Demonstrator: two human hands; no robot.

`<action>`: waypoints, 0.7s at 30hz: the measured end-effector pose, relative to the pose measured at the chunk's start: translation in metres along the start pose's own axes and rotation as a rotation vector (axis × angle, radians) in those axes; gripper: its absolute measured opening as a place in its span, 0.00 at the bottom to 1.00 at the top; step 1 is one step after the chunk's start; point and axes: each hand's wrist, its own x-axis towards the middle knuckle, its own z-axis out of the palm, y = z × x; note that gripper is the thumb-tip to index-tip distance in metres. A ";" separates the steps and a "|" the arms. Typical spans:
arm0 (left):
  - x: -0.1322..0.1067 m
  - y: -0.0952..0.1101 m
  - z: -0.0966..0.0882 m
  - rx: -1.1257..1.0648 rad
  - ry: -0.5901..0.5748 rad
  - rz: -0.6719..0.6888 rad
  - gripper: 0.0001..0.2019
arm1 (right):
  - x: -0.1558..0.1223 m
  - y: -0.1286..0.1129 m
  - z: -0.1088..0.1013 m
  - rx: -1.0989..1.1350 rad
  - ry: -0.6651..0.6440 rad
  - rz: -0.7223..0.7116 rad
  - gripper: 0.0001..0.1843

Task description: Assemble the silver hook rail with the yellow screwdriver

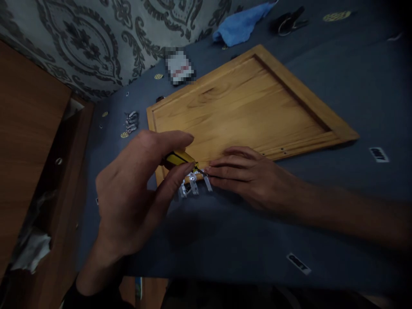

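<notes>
A framed wooden panel lies flat on a dark blue sheet. At its near corner sits a metal hinge. My left hand is closed round a yellow-handled screwdriver, whose tip points at the hinge. My right hand lies on the panel's near edge, fingers together, fingertips pressing the hinge in place.
Loose metal hinges lie on the sheet left of the panel. A blue cloth and a dark tool lie beyond it, with a small box near the patterned wall. Brown wooden furniture stands at left.
</notes>
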 end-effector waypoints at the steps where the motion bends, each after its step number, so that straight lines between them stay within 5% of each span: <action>1: 0.000 0.000 0.000 0.001 -0.001 0.004 0.20 | 0.000 0.000 0.000 -0.002 0.005 0.000 0.21; 8: 0.004 0.000 0.006 0.077 0.009 0.045 0.15 | 0.001 0.000 0.000 -0.018 0.041 -0.018 0.18; 13: 0.003 -0.001 0.009 0.047 0.099 0.047 0.23 | 0.002 -0.001 -0.001 -0.031 0.035 -0.019 0.17; 21: 0.009 -0.007 0.000 -0.087 -0.038 -0.030 0.20 | -0.001 -0.002 0.000 -0.010 0.042 -0.002 0.18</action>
